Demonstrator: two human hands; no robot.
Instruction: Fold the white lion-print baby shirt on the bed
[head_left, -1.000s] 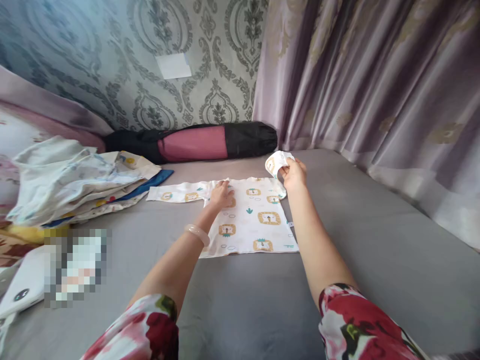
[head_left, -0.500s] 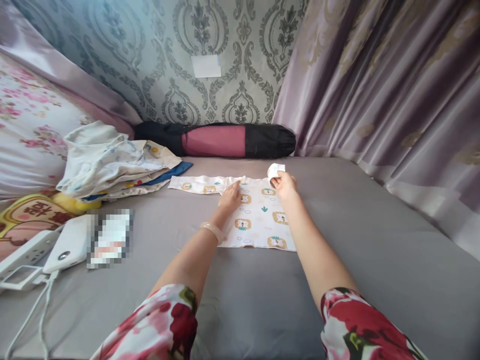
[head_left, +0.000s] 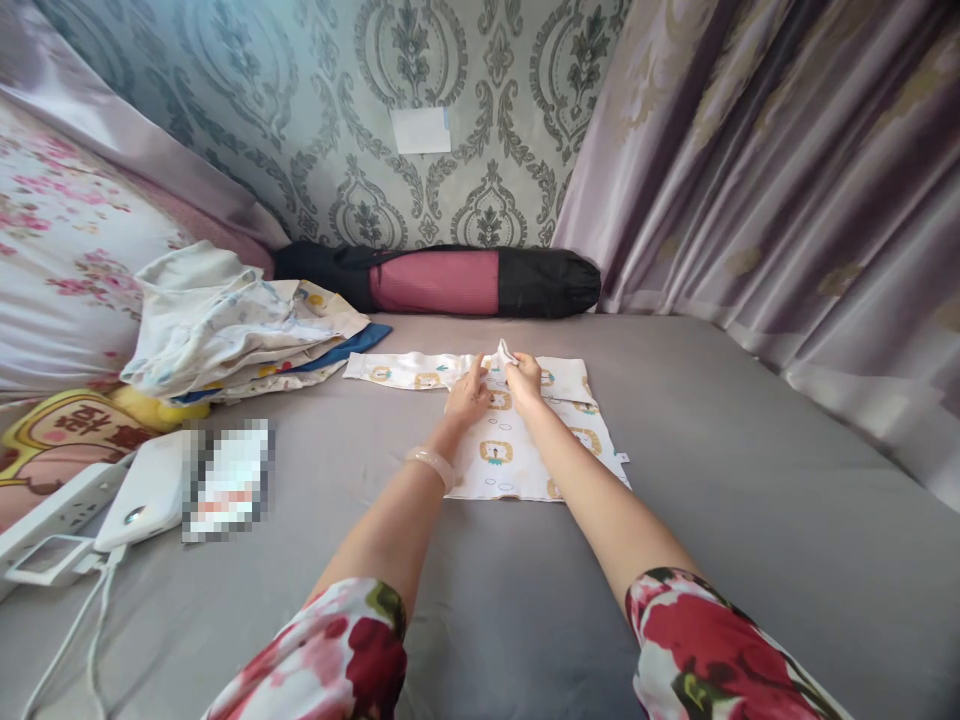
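A small white shirt [head_left: 517, 470] with a yellow lion print lies flat on the grey bed sheet, its left sleeve stretched out to the left. My left hand [head_left: 470, 392] rests on the shirt near the neckline, fingers extended and pressing the cloth. My right hand [head_left: 526, 378] pinches the cuff end of the right sleeve [head_left: 568, 378], which is folded across the top of the shirt's body. The cuff stands slightly raised beside my left fingertips. A small white tag sticks out at the shirt's right side edge.
On the left lie a pile of folded clothes [head_left: 240, 330], a power strip [head_left: 67, 500], a white power bank [head_left: 150, 490] with cables, and a blurred packet [head_left: 229, 480]. A black and pink rolled bag [head_left: 435, 282] lies along the wall. Curtains [head_left: 712, 180] hang at right.
My right hand has moved left, carrying the sleeve's cuff across the shirt, so the right sleeve now lies folded inward. My left hand stays on the shirt near the neckline.
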